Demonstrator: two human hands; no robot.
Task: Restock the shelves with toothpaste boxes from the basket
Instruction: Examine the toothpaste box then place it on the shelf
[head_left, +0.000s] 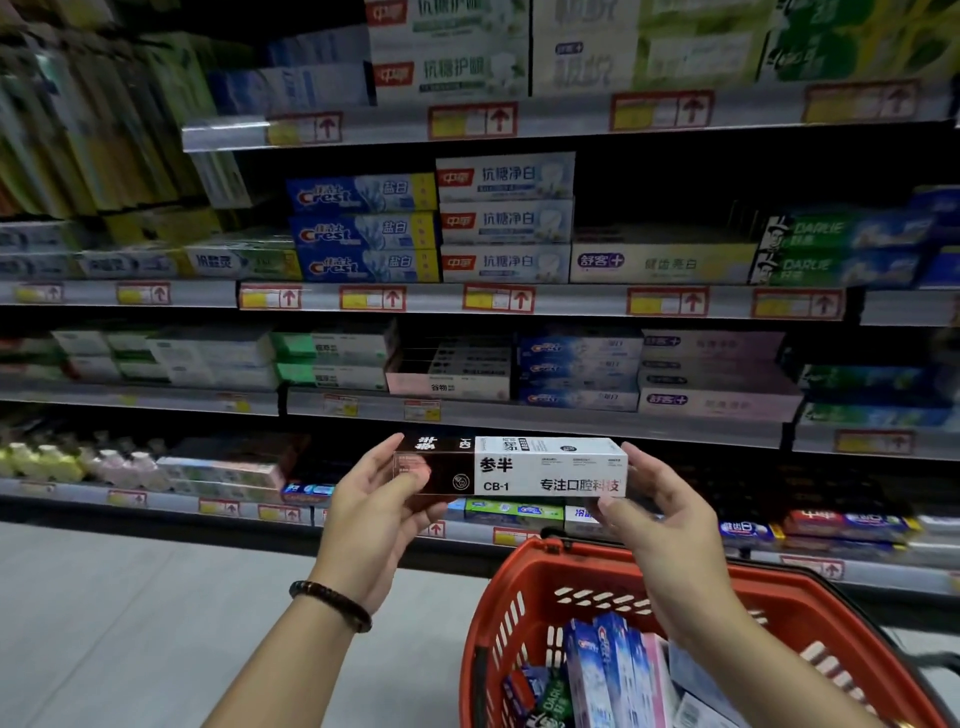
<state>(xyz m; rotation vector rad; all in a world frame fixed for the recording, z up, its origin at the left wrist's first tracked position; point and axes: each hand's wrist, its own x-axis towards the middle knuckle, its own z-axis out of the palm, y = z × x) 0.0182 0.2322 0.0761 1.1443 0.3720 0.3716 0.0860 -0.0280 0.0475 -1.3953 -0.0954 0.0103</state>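
Observation:
A black-and-white toothpaste box (511, 466) marked CB-1 is held level in front of the shelves. My left hand (376, 512) grips its dark left end and my right hand (660, 512) grips its white right end. Below my right arm stands a red basket (524, 597) with several toothpaste boxes (608, 670) upright inside, blue and pink among them. On the shelf just above the held box sits a stack of matching black-and-white boxes (457, 371).
Several shelf tiers (571, 301) packed with toothpaste boxes fill the view, with red-and-yellow price tags on their edges. Small bottles (78, 460) stand at the lower left. Grey floor (130, 623) lies to the left of the basket. A dark gap (660, 197) opens above one purple-labelled box.

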